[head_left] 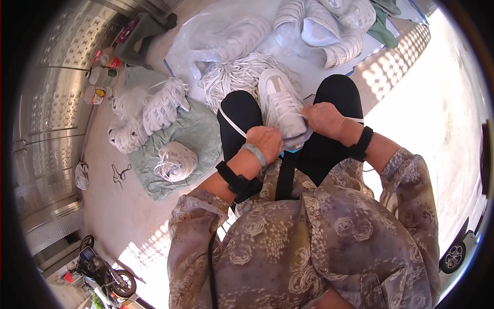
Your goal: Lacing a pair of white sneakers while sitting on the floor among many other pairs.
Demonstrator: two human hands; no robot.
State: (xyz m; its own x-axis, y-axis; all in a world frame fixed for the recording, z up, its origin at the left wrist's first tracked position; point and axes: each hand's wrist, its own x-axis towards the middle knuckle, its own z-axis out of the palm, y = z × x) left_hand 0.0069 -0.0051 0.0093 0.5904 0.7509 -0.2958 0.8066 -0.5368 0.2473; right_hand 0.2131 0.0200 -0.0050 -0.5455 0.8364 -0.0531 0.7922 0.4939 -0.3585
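A white and grey sneaker (282,105) rests between my knees with its toe pointing away from me. White shoelace (280,102) crosses back and forth over its upper. My left hand (265,141) is closed at the left side of the shoe's ankle opening, and a loose lace end (232,121) runs from it across my left knee. On the opposite side, the fingers of my right hand (324,121) pinch the lace near the top eyelets. Another lace end shows past that hand, over my right thigh. What lies inside each fist is mostly hidden.
Beyond my knees lies a heap of white laces (231,77). Stacked white sneakers (321,26) sit on plastic sheeting behind it. At left, a green cloth (198,139) carries a single shoe (176,161) and a row of shoes (154,110). Plastic jars (103,77) stand by the metal door.
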